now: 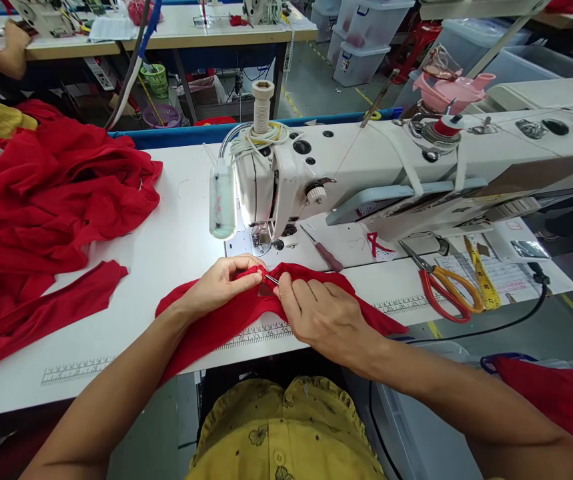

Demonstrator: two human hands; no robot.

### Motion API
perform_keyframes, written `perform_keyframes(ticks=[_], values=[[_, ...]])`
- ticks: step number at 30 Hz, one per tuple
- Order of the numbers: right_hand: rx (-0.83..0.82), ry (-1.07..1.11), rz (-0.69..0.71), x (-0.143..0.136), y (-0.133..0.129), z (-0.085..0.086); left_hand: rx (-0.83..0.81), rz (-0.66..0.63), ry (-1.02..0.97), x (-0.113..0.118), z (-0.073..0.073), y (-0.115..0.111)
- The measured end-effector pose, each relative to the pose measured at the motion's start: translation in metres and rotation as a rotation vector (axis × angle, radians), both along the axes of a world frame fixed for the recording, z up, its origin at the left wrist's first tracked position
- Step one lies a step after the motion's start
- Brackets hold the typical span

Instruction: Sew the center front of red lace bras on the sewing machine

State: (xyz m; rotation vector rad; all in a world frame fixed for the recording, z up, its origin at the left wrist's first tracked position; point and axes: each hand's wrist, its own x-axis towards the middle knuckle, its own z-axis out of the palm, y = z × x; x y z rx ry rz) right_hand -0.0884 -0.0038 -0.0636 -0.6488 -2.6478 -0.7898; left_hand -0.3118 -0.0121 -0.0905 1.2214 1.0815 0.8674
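Two hands [221,285] [321,317] grip cloth [219,328] and a tool [271,279], sewing machine [351,153] ahead, scissors [429,269] at right.

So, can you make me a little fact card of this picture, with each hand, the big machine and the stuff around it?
Left hand: pinching a red piece of thin cloth
Right hand: holding a slim, shiny grey tool, tip at the cloth, the rest hidden
Beyond the hands: white sewing machine
Off to the left: crumpled red fabric heap on the white tabletop
Off to the right: pointed scissors with red and orange handles, yellow measuring tape
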Motion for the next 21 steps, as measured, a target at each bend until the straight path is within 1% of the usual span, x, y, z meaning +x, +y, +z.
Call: perform_keyframes(ticks=[6, 9, 16, 21], values=[[-0.015, 0.031, -0.027, -0.0021, -0.0011, -0.0049, 0.006, 0.000, -0.001, -0.0007, -0.0002, 0.0004], [-0.062, 0.070, -0.035, -0.0014, -0.0011, -0.0062, -0.005, -0.001, -0.006, -0.0005, 0.0002, 0.0005], [-0.002, 0.048, -0.035, 0.0000, -0.0017, -0.0023, -0.007, -0.011, -0.011, 0.0001, 0.0019, 0.0011], [-0.040, 0.085, -0.031, 0.0005, -0.0022, -0.0010, -0.005, -0.012, 0.009, 0.0001, 0.0034, 0.0013]])
